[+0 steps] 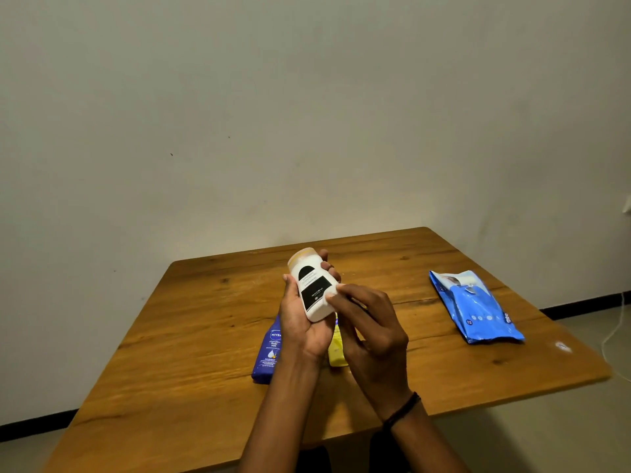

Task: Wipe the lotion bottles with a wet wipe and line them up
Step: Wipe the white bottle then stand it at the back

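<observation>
A: While the left hand [300, 322] cradled the white bottle [312, 285] tilted above the table [444, 370], why?

B: So the right hand [368, 329], fingertips pinched on its side, could rub it; no wipe showed.

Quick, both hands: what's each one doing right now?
Left hand: closed around the white bottle, held above the table.
Right hand: fingers pinched against the bottle; a wipe cannot be told.

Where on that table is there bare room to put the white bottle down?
The wooden table is bare on its left half, left of the blue bottle. There is also a bare strip between the hands and the blue wipes pack, and along the far edge. It is crowded under the hands, where the blue and yellow bottle lie.
</observation>
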